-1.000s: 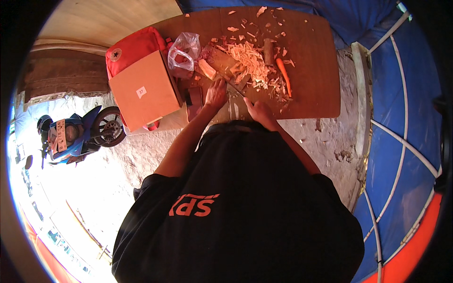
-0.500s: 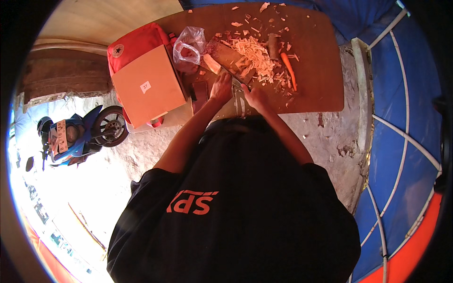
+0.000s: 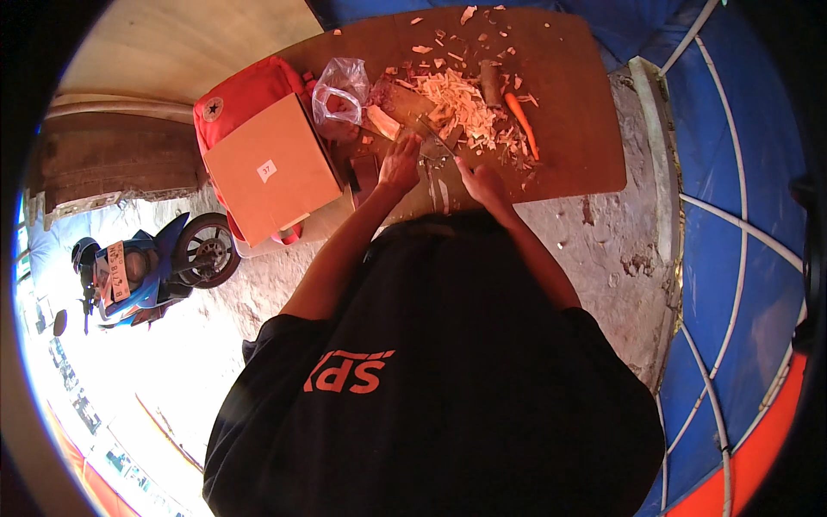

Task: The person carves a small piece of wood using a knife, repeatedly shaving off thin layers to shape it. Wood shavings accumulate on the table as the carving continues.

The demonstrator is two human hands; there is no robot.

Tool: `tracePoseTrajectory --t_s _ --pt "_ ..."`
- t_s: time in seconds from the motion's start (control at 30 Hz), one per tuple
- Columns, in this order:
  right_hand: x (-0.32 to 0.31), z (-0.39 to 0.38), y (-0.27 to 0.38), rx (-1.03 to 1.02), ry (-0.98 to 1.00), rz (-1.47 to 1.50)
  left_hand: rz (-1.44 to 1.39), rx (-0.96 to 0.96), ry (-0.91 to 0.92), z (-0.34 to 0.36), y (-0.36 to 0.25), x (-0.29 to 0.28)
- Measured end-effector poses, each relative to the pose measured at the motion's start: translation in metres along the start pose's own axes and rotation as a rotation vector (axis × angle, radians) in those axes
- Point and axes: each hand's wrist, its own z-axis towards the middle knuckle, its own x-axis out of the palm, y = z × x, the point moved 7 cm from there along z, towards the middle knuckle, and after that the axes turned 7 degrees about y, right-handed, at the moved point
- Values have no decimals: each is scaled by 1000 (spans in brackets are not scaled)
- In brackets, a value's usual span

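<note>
My left hand (image 3: 399,163) is at the pale elongated piece (image 3: 382,121) on the cutting board (image 3: 403,101), fingers together against its near end. My right hand (image 3: 479,183) is closed on the handle of a knife (image 3: 442,142), whose blade points up-left beside my left fingertips. A heap of pale shavings or sticks (image 3: 458,102) covers much of the board. To the right lie an orange carrot (image 3: 522,126) and a brownish cylindrical piece (image 3: 490,84). A clear plastic bag (image 3: 339,84) lies just left of the board; a dark flat object (image 3: 363,179) is beside my left wrist.
On the table's (image 3: 577,121) left are a cardboard box (image 3: 280,194) and red bag (image 3: 241,83). A motorcycle (image 3: 146,267) stands beyond them at left. Blue tarp (image 3: 715,129) with white poles lines the right side, above a rough concrete floor (image 3: 594,250).
Since half a second ago, my right hand and knife have shifted slightly right relative to the table. My left hand stays by the pale piece. The whole view has moved a little.
</note>
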Motion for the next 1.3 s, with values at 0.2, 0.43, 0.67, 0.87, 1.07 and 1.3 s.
tracePoseTrajectory --t_s 0.2,0.43,0.67,0.87,1.07,1.3 --pt "17 2 8 -89 69 -26 -49 -45 77 7 -1 -4" --pt "26 11 4 -164 50 -21 -117 -59 44 8 -1 -8" --pt "11 -11 8 -68 175 4 -12 -24 2 8 -3 -14" --pt "-1 -25 9 -48 188 17 -15 -2 28 9 -4 -12" --pt "-5 -22 27 -154 179 -64 4 -3 12 6 -4 -8" --pt "7 3 13 -54 206 -58 -150 -78 37 9 3 -2"
